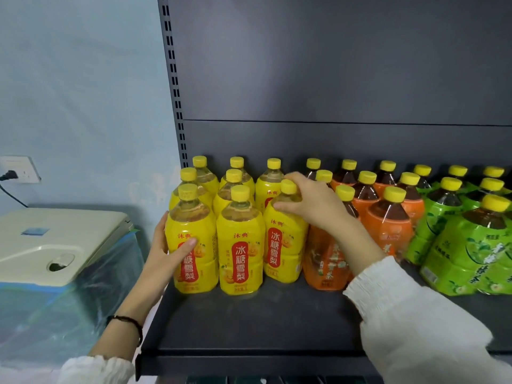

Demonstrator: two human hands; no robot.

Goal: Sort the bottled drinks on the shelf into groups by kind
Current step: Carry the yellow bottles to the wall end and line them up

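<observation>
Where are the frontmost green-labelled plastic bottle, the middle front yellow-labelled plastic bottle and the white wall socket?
Frontmost green-labelled plastic bottle (471,245), head view, label.
Middle front yellow-labelled plastic bottle (239,261), head view, red panel.
White wall socket (24,166), head view, faceplate.

Looks like a small shop or its stockroom. Behind and above the right fingers, a dark metal retail shelf with a plain back panel and a slotted upright. At the fingers, yellow bottles of one brand in tidy rows; right of them, orange bottles, then green bottles, stocked many deep like goods for sale. Left of the left fingers, a bare pale-blue wall, a socket with a plug, and a cream machine wrapped in plastic film.
</observation>
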